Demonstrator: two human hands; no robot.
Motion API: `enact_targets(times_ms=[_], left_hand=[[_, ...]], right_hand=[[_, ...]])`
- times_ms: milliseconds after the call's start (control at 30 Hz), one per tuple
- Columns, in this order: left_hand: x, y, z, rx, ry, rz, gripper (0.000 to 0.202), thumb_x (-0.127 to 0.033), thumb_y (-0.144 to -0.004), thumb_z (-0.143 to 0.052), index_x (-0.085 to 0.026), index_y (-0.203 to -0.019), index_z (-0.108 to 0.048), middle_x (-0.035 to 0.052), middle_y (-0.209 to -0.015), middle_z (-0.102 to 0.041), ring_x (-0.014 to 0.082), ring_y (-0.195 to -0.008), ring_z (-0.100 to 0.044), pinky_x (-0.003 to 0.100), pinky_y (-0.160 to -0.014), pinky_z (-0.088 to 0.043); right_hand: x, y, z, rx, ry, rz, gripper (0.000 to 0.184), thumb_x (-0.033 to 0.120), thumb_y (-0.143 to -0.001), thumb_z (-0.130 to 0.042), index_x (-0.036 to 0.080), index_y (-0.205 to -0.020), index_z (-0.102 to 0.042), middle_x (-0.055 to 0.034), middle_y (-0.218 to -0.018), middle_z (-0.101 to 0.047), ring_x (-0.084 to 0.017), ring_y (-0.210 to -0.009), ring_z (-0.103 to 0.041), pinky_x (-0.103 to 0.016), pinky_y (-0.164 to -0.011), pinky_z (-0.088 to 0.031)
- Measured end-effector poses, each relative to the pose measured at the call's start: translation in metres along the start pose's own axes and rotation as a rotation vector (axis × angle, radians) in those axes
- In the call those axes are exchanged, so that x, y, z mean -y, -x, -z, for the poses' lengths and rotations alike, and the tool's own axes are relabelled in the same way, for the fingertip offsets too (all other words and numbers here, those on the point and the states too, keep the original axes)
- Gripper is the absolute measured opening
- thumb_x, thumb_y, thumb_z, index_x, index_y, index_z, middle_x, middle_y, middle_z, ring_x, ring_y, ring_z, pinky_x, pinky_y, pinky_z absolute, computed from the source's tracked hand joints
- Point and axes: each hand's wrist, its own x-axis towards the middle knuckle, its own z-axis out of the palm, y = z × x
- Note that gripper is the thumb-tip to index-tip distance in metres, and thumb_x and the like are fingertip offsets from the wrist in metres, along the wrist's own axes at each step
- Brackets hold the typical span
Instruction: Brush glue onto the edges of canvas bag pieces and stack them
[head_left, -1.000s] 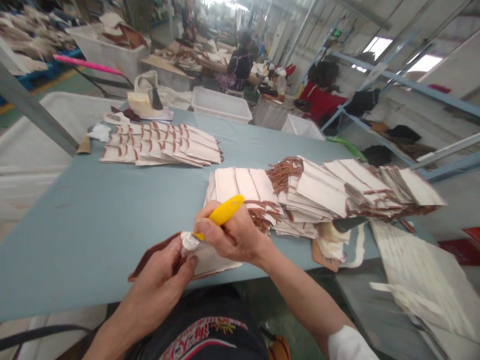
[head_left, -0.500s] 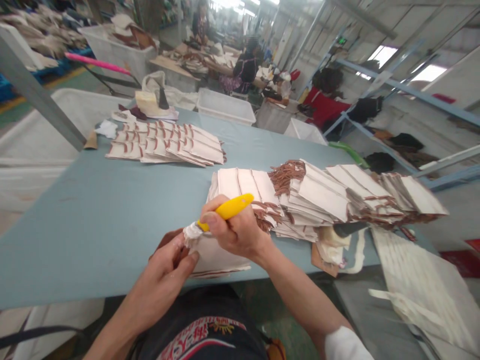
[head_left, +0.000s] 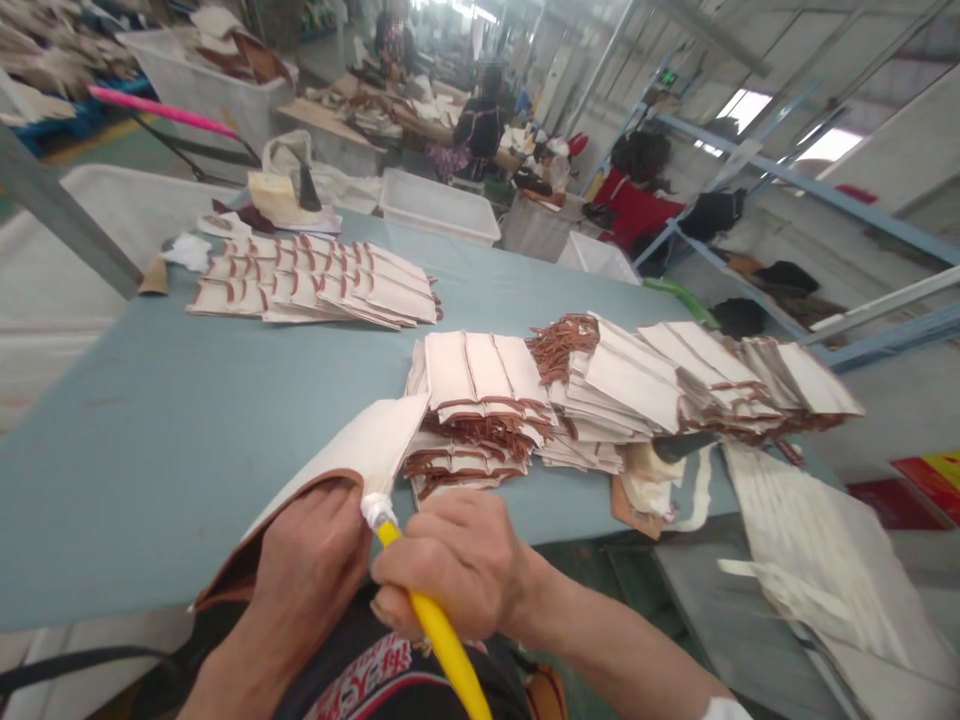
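I have the right hand (head_left: 454,565) curled tight around the yellow brush (head_left: 444,640), its white head at the edge of the cream piece (head_left: 367,440) on the near side of the table (head_left: 165,430). My left hand (head_left: 311,545) sits against that piece's brown rim; its fingertips are hidden, so I cannot tell whether they pinch. A stack (head_left: 480,370) lies just right.
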Motion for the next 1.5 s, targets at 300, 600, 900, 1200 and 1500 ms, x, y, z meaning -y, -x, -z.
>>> enact_targets(times_ms=[300,600,900,1200,1500], left_hand=[[-0.002,0.007,0.003,-0.007,-0.072,0.027,0.034,-0.005,-0.094,-0.046,-0.027,-0.069,-0.055,0.0050,-0.064,-0.061,0.0267,-0.061,-0.057,0.038,-0.062,-0.044],[-0.006,0.014,-0.001,-0.030,-0.058,0.055,0.034,-0.005,-0.093,-0.048,-0.028,-0.069,-0.051,0.0044,-0.065,-0.059,0.0262,-0.065,-0.056,0.037,-0.064,-0.043],[-0.008,0.019,-0.001,-0.025,-0.044,0.057,0.027,-0.008,-0.092,-0.046,-0.025,-0.076,-0.058,0.0087,-0.069,-0.064,0.0294,-0.068,-0.058,0.039,-0.059,-0.042],[-0.011,0.025,-0.009,-0.100,-0.037,0.073,0.024,-0.005,-0.095,-0.052,-0.020,-0.083,-0.067,0.0084,-0.073,-0.069,0.0281,-0.071,-0.063,0.038,-0.065,-0.050],[-0.015,0.023,-0.012,-0.097,-0.072,0.046,0.030,-0.006,-0.096,-0.051,-0.021,-0.074,-0.066,0.0089,-0.071,-0.068,0.0278,-0.069,-0.063,0.039,-0.068,-0.051]], right_hand=[[-0.006,0.006,0.002,-0.092,-0.090,-0.096,0.008,0.019,-0.100,-0.060,0.027,-0.102,-0.060,0.0033,-0.066,-0.071,-0.015,-0.051,-0.065,-0.027,-0.052,-0.052],[0.000,0.000,0.003,-0.146,-0.126,-0.133,0.018,0.027,-0.110,-0.048,0.026,-0.096,-0.059,0.0040,-0.064,-0.069,-0.011,-0.049,-0.063,-0.024,-0.051,-0.053],[0.012,0.017,-0.015,-0.135,-0.159,-0.023,0.023,0.025,-0.108,-0.048,0.025,-0.086,-0.058,0.0082,-0.053,-0.054,-0.009,-0.041,-0.047,-0.023,-0.042,-0.041],[0.009,0.020,-0.025,-0.485,-0.724,-1.188,0.047,0.063,-0.106,-0.049,0.023,-0.081,-0.055,0.0137,-0.043,-0.032,-0.007,-0.034,-0.027,-0.018,-0.036,-0.027],[-0.007,0.026,-0.005,-0.409,-0.068,-0.749,0.027,0.033,-0.109,-0.049,0.021,-0.090,-0.064,0.0009,-0.067,-0.065,-0.012,-0.053,-0.061,-0.022,-0.049,-0.046]])
